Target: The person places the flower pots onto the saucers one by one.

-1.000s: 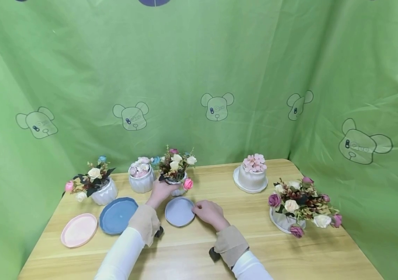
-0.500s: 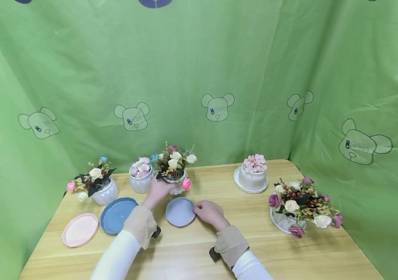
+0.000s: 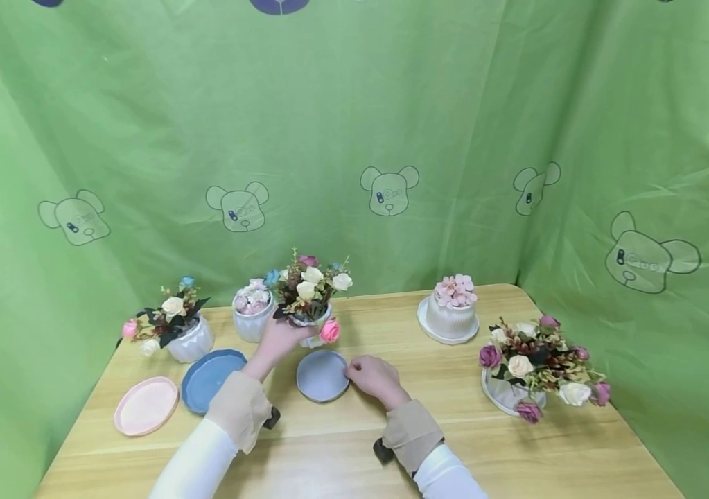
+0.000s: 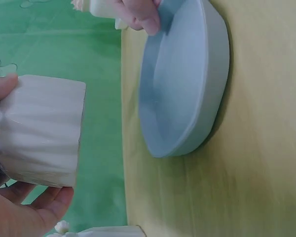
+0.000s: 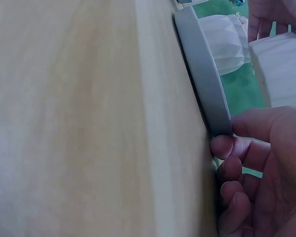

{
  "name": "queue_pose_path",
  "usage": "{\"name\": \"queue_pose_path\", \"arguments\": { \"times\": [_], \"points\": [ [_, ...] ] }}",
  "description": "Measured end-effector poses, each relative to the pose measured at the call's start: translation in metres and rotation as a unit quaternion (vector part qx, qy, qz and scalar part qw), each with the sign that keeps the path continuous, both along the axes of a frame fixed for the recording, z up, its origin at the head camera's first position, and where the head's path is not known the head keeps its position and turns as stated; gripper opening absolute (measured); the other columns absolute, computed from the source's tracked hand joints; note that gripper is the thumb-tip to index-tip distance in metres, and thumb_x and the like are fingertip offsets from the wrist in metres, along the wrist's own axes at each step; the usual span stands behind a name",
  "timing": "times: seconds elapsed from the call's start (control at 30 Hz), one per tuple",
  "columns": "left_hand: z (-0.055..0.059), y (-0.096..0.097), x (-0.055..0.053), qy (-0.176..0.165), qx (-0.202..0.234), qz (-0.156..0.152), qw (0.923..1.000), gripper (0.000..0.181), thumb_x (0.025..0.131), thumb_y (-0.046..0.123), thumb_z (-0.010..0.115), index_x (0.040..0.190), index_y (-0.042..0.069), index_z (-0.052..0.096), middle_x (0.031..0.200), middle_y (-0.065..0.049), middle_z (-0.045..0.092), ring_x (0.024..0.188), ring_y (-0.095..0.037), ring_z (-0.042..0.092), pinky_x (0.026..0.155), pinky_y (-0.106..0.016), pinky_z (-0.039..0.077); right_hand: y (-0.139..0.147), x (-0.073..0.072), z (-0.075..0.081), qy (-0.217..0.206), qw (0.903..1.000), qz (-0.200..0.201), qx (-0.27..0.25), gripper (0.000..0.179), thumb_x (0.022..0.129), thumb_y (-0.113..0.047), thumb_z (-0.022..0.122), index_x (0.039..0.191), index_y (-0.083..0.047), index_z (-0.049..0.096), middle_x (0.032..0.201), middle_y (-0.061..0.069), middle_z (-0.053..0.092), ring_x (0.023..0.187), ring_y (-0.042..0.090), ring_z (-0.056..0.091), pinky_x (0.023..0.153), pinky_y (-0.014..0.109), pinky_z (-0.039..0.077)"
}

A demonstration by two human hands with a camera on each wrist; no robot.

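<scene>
My left hand (image 3: 282, 338) grips a white ribbed flowerpot (image 4: 42, 131) holding cream, purple and pink flowers (image 3: 309, 285). In the left wrist view, thumb and fingers lie on opposite sides of the pot, which is held up off the table. Just in front of it on the table is a small grey-blue saucer (image 3: 322, 376) with a raised rim. The right hand (image 3: 377, 380) pinches the saucer's right edge between thumb and index finger, its other fingers curled beneath in the right wrist view. Much of the pot is hidden behind the left hand in the head view.
Left of the saucer lie a blue plate (image 3: 211, 378) and a pink plate (image 3: 146, 407). Two potted flower arrangements (image 3: 190, 341) (image 3: 253, 322) stand behind them. At right, a pink-flowered pot (image 3: 452, 319) and a larger rose arrangement (image 3: 535, 367) stand on white saucers.
The left hand has lifted the flowerpot slightly, and the left forearm has shifted left. The right hand stays at the saucer's edge. The head view has turned a little.
</scene>
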State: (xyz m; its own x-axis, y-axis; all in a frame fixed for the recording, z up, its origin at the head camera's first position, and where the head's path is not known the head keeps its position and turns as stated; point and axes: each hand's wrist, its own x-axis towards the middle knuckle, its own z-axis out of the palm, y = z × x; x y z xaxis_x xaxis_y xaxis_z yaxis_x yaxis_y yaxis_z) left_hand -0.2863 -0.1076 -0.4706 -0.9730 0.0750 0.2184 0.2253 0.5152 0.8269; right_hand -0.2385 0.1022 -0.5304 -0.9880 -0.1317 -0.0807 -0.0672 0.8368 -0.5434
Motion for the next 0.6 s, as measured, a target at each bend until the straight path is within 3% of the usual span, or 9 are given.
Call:
{"name": "queue_pose_path", "arguments": {
  "times": [0.3, 0.6],
  "points": [
    [0.010, -0.010, 0.016, 0.021, -0.015, -0.015, 0.9995, 0.079, 0.065, 0.018, 0.084, 0.134, 0.001, 0.049, 0.128, -0.020, 0.062, 0.119, -0.037, 0.059, 0.105, -0.049, 0.047, -0.001, -0.002, 0.000, -0.001, 1.0000, 0.003, 0.000, 0.030, 0.090, -0.037, 0.058, 0.066, -0.020, 0.057, 0.071, -0.003, 0.060, 0.065, 0.015, 0.050, 0.062, 0.031, 0.036],
    [0.013, -0.018, 0.034, 0.037, -0.040, -0.021, 0.9983, 0.074, 0.066, 0.014, 0.082, 0.131, -0.002, 0.051, 0.125, -0.022, 0.063, 0.116, -0.038, 0.060, 0.103, -0.051, 0.048, -0.001, 0.000, -0.002, 0.006, 1.0000, 0.004, 0.005, 0.034, 0.090, -0.038, 0.057, 0.062, -0.019, 0.051, 0.066, -0.003, 0.055, 0.063, 0.016, 0.048, 0.058, 0.030, 0.034]
  ]
}}
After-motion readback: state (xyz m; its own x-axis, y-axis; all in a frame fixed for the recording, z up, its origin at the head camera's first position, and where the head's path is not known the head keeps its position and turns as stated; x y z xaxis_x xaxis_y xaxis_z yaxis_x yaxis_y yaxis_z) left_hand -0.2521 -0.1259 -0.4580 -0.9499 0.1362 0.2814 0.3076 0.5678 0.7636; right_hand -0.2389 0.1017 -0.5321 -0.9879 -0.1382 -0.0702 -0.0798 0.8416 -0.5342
